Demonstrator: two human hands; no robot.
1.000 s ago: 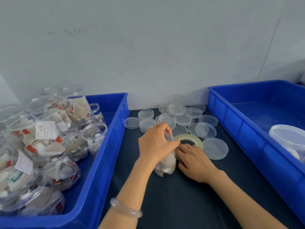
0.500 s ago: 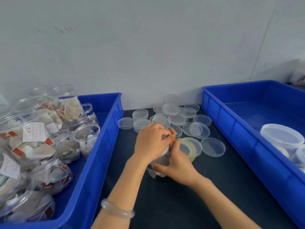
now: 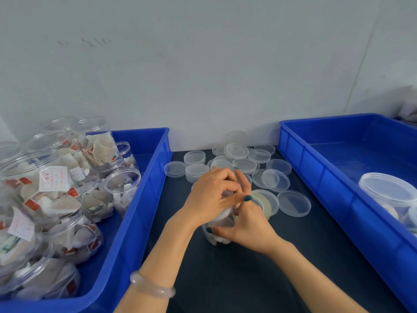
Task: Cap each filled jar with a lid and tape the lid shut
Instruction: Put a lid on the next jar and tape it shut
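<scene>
Jar (image 3: pixel 222 223) gripped by right hand (image 3: pixel 248 224), left hand's (image 3: pixel 209 195) fingers (image 3: pixel 223 175) curled over its lid (image 3: pixel 223 213).

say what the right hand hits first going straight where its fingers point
Probably the loose lids behind the jar; fingers of the right hand aim at them, though depth is unclear.

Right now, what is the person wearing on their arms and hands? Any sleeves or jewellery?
No sleeves show; both forearms are bare. A smooth, pale, milky bangle circles the left wrist. The nails on the left hand and the right hand are painted dark teal. No gloves.
</scene>
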